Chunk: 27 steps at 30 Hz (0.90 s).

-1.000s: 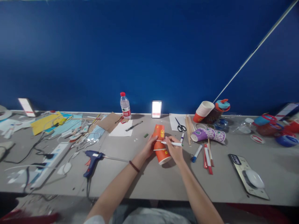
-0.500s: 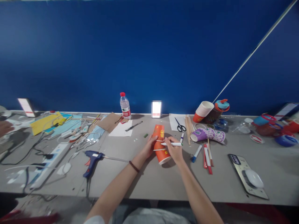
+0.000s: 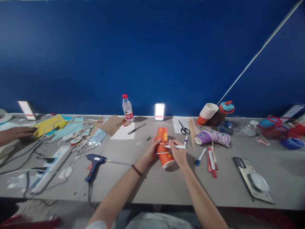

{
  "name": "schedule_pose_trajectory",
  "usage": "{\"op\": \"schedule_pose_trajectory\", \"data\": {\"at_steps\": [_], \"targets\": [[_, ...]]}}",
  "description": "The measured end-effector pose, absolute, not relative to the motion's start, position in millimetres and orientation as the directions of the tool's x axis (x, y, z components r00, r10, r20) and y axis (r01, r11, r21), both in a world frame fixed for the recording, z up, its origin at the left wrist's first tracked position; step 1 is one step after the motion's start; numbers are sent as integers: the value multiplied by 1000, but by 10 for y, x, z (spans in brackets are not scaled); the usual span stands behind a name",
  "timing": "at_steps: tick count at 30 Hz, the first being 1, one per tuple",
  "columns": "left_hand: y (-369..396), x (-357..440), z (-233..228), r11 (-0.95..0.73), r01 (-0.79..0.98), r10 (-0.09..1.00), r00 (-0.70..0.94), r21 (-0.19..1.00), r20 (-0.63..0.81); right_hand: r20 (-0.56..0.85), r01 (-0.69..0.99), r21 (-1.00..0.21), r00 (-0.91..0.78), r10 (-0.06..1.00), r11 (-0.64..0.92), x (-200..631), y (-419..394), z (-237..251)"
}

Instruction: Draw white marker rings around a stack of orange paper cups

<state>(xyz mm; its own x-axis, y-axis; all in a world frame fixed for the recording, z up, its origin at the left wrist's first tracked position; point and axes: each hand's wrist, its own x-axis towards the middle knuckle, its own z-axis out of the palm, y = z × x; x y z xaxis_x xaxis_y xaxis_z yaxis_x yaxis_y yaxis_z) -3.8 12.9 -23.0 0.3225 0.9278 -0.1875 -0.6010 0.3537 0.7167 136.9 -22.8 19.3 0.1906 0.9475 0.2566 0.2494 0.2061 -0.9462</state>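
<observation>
Far left: a co-worker's hand (image 3: 14, 134) is laid on the desk (image 3: 147, 181) among black cables (image 3: 28, 156), next to a white power strip (image 3: 51, 163). That zone is crowded; a snag is likely if anything is swept that way.

A blue hot-glue gun (image 3: 94, 162) is lying just left of the forearm with the dark bead bracelet (image 3: 136, 170), nozzle aimed toward the work. If hot, a burn risk is posed by an elbow drift to the left.

Centre: a stack of orange paper cups (image 3: 164, 149) is laid on its side on the desk, rim toward the near edge. It is steadied by the left hand (image 3: 150, 152), fingers wrapped on its left flank. A white marker pen (image 3: 175, 147) is pinched in the fingers of the right hand (image 3: 178, 155), tip held against the cup wall. The cups are round and light, so a roll or a crushed wall is likely under pen pressure, and a smeared line would follow.

Right: loose markers and wooden sticks (image 3: 209, 157) are scattered just beside the right hand, along with a tipped purple patterned cup (image 3: 212, 137); these could be knocked by a wrist swing. A phone on a metal plate (image 3: 252, 179) is placed near the front edge.

Open room is found only on the bare strip of desk between the cups and the near edge.
</observation>
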Motion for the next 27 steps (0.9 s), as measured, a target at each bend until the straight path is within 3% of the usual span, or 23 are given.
{"op": "schedule_pose_trajectory", "data": {"at_steps": [27], "targets": [[127,-36,-212,343,-587,933,304,733,-194,286,270,-935,190,939,230,1369,-225,214]]}}
